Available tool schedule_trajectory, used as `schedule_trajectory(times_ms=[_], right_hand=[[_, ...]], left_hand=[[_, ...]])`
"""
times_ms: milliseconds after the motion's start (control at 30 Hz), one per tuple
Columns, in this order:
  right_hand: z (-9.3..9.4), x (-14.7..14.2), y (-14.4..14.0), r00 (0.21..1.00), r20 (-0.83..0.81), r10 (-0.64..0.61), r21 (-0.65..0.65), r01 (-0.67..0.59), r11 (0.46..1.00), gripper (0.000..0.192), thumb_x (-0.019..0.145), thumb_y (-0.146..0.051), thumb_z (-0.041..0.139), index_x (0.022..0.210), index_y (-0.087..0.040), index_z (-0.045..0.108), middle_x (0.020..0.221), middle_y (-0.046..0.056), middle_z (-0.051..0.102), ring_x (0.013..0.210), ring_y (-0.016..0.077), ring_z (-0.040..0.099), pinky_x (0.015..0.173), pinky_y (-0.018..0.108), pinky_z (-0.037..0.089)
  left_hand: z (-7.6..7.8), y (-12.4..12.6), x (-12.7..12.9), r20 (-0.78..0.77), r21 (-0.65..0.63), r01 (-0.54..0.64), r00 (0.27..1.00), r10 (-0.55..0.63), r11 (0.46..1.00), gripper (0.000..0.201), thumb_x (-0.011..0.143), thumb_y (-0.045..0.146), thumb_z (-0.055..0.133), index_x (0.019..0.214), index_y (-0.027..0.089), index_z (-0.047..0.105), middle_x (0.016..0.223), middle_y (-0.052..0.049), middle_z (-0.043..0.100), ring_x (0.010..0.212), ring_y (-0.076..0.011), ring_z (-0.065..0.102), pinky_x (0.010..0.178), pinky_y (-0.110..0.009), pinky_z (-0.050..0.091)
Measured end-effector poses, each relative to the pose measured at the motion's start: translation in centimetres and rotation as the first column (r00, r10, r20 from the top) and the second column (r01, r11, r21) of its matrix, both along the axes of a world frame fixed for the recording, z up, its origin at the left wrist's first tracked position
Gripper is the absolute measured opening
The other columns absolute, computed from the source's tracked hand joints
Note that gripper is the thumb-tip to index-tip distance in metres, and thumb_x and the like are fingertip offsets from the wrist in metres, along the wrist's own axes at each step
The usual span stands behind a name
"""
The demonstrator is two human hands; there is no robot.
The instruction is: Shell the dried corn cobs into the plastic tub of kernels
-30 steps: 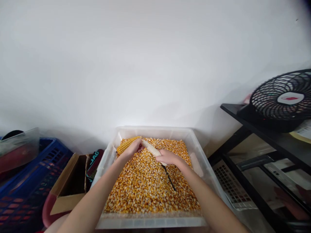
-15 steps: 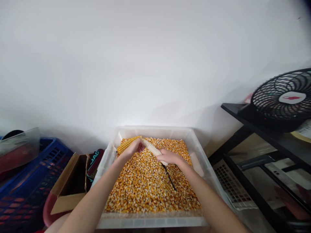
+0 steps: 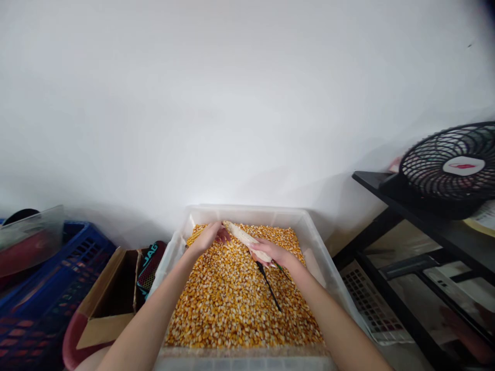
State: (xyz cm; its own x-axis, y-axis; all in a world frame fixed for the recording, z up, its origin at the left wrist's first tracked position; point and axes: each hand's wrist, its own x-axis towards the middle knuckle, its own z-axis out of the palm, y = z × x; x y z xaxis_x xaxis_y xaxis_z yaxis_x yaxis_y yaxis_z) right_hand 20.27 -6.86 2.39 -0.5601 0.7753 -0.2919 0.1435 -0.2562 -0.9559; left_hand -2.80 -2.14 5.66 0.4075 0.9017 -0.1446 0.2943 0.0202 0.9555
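Bin (image 3: 313, 234) full of kernels (image 3: 232, 304) | left grip (image 3: 209, 238), right grip (image 3: 268, 251) both clenched on cob (image 3: 243, 238)

Corn cob (image 3: 244, 238): mostly stripped pale, kernels left at far-left end, lay slanted above kernel-filled clear bin (image 3: 313, 232).

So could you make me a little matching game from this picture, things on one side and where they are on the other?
Things:
1. corn cob
2. loose corn kernels
3. black fan
4. blue crate

Places:
A. on the black shelf at the right
B. filling the clear plastic tub
C. far left, beside the cardboard box
D. held between both hands

Pairs: 1-D, 2-B, 3-A, 4-C
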Motion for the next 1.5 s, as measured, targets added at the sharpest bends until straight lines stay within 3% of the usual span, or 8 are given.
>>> schedule_trajectory(times_ms=[200, 333, 533, 933, 1100, 1333, 1500], right_hand=[[-0.9, 0.0, 0.2, 0.999, -0.029, 0.013, -0.002, -0.013, 1.000, 0.038, 0.078, -0.054, 0.050, 0.070, -0.018, 0.046, 0.039, -0.007, 0.044, 0.028, 0.0059, 0.033, 0.029, 0.018, 0.021], [-1.1, -0.1, 0.3, 1.000, 0.005, -0.006, -0.018, 0.006, 1.000, 0.037, 0.077, -0.053, 0.052, 0.071, -0.017, 0.049, 0.040, -0.006, 0.046, 0.028, 0.0062, 0.035, 0.028, 0.018, 0.023], [-0.6, -0.3, 0.3, 0.994, 0.108, -0.032, -0.003, 0.032, 0.999, 0.040, 0.075, -0.057, 0.053, 0.076, -0.017, 0.050, 0.041, -0.007, 0.046, 0.028, 0.0073, 0.038, 0.025, 0.018, 0.025], [-0.9, -0.1, 0.4, 0.969, 0.245, -0.042, 0.082, 0.022, 0.996, 0.043, 0.075, -0.061, 0.052, 0.084, -0.019, 0.048, 0.058, -0.004, 0.052, 0.033, 0.0064, 0.041, 0.028, 0.017, 0.025], [-0.8, -0.1, 0.4, 0.937, 0.347, -0.045, 0.118, 0.004, 0.993, 0.046, 0.075, -0.062, 0.052, 0.091, -0.019, 0.050, 0.060, -0.004, 0.052, 0.037, 0.0066, 0.043, 0.032, 0.017, 0.028], [-0.4, -0.2, 0.1, 0.884, 0.458, -0.097, 0.280, -0.039, 0.959, 0.041, 0.078, -0.056, 0.052, 0.087, -0.017, 0.054, 0.066, -0.002, 0.056, 0.048, 0.0072, 0.046, 0.043, 0.018, 0.033], [0.1, -0.1, -0.1, 0.852, 0.514, -0.102, 0.320, -0.080, 0.944, 0.038, 0.080, -0.054, 0.050, 0.088, -0.017, 0.055, 0.070, -0.001, 0.058, 0.052, 0.0085, 0.049, 0.046, 0.018, 0.033]], left_hand=[[-0.3, 0.0, -0.4, 0.096, -0.130, 0.072, 0.994, -0.060, 0.989, 0.047, 0.080, 0.041, 0.025, 0.061, 0.013, 0.058, 0.059, -0.012, 0.065, 0.055, -0.0191, 0.058, 0.057, -0.029, 0.040], [-0.1, -0.4, -0.1, 0.128, -0.207, 0.043, 0.992, -0.016, 0.977, 0.045, 0.079, 0.044, 0.026, 0.061, 0.015, 0.056, 0.057, -0.011, 0.064, 0.054, -0.0178, 0.057, 0.058, -0.029, 0.040], [-1.0, 0.0, 0.0, 0.164, -0.294, 0.042, 0.987, 0.007, 0.955, 0.043, 0.077, 0.049, 0.027, 0.068, 0.017, 0.053, 0.058, -0.008, 0.064, 0.055, -0.0173, 0.057, 0.058, -0.028, 0.040], [-0.4, -0.5, 0.4, 0.150, -0.332, 0.016, 0.988, 0.036, 0.943, 0.037, 0.074, 0.048, 0.027, 0.068, 0.018, 0.049, 0.055, -0.007, 0.062, 0.052, -0.0163, 0.055, 0.055, -0.027, 0.038], [-0.9, -0.2, 0.4, 0.140, -0.388, 0.021, 0.990, 0.037, 0.921, 0.034, 0.075, 0.046, 0.027, 0.069, 0.018, 0.046, 0.056, -0.008, 0.062, 0.050, -0.0159, 0.053, 0.052, -0.026, 0.036], [-2.0, 0.5, 0.6, 0.166, -0.517, 0.094, 0.986, -0.008, 0.851, 0.031, 0.076, 0.046, 0.026, 0.068, 0.020, 0.040, 0.053, -0.007, 0.060, 0.044, -0.0149, 0.049, 0.046, -0.024, 0.032], [-2.6, 0.6, 0.8, 0.140, -0.485, 0.113, 0.989, -0.050, 0.868, 0.033, 0.079, 0.042, 0.020, 0.066, 0.019, 0.040, 0.052, -0.009, 0.060, 0.043, -0.0152, 0.050, 0.045, -0.023, 0.032]])
